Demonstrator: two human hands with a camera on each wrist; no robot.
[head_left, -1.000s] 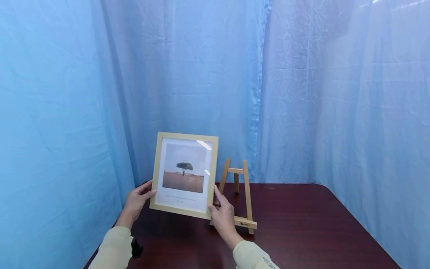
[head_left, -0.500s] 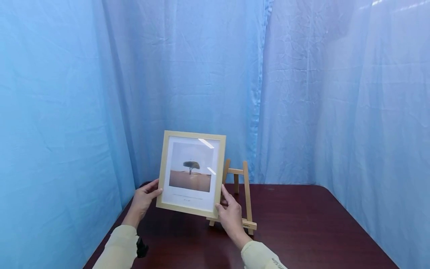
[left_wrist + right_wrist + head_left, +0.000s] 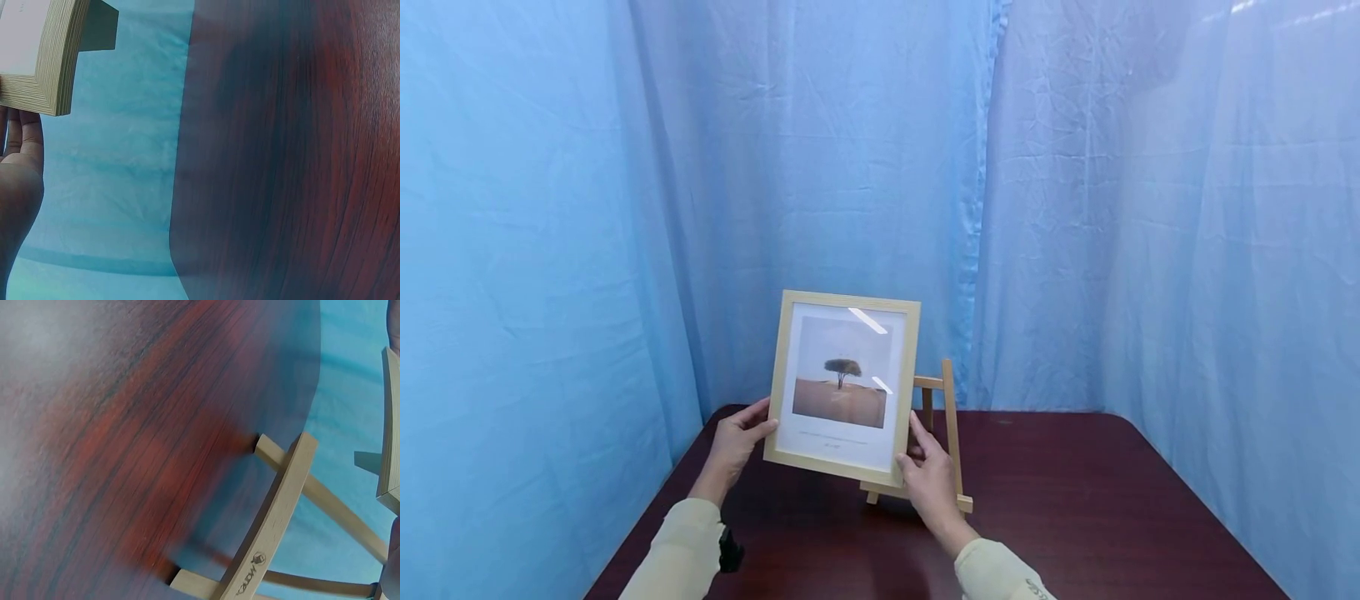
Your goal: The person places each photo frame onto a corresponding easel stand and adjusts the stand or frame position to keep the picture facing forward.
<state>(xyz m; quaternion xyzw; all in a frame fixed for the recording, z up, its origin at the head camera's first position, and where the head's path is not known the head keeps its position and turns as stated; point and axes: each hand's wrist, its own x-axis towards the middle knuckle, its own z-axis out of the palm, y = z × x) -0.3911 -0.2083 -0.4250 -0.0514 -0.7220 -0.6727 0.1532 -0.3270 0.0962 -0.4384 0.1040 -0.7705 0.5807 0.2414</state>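
Note:
A pale wooden picture frame (image 3: 842, 387) with a tree print behind glass is held up, tilted a little clockwise. My left hand (image 3: 735, 442) grips its left edge low down, thumb on the front. On the lower right edge, my right hand (image 3: 931, 482) pinches the frame with the thumb in front. Behind the frame stands a small wooden easel (image 3: 953, 433), its left leg mostly covered. The right wrist view shows the easel's ledge (image 3: 269, 519) close by, with a printed logo. In the left wrist view a dark flap (image 3: 100, 28) juts from the frame's back.
A dark red-brown table (image 3: 1075, 500) with a wood grain lies under everything. Light blue curtains (image 3: 865, 150) hang along the back and both sides, close to the table's edges.
Both hands have carried the picture frame to the right, so that it now overlaps the easel's left half in the head view. The easel has stayed in place.

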